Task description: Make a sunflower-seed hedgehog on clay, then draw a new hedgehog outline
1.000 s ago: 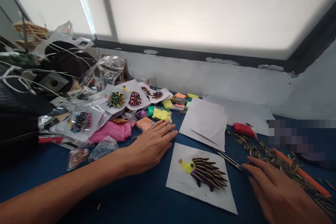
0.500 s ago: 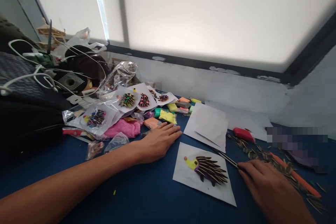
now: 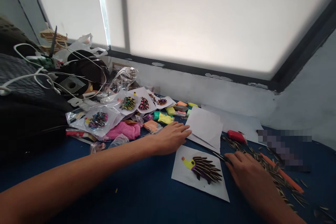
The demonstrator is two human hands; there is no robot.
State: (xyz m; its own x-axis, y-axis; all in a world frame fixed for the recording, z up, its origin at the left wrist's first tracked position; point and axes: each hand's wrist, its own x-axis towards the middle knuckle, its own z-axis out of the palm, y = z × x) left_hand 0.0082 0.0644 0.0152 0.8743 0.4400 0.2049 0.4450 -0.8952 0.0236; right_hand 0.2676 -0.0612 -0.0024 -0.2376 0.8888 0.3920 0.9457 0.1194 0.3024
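My left hand (image 3: 170, 138) lies flat with its fingers stretched out, the tips at the left edge of a stack of white paper sheets (image 3: 203, 126). My right hand (image 3: 250, 173) is closed over the near end of a slim dark metal tool (image 3: 216, 154), whose exact kind I cannot make out. The tool's far end points left along the stack's front edge. Below it lies a white card (image 3: 181, 173) bearing a hedgehog figure (image 3: 206, 168) with a yellow clay head, a reddish nose and dark striped seeds as spines.
Sunflower seeds (image 3: 275, 178), an orange stick (image 3: 285, 175) and a red clay block (image 3: 236, 136) lie to the right. Wrapped hedgehog cards (image 3: 97, 120), a pink clay lump (image 3: 124, 131) and coloured clay packs (image 3: 165, 118) lie left. Cables and bags crowd the far left.
My left hand has moved right, to the paper stack's edge. My right hand and the metal tool have shifted left. The view has turned slightly.
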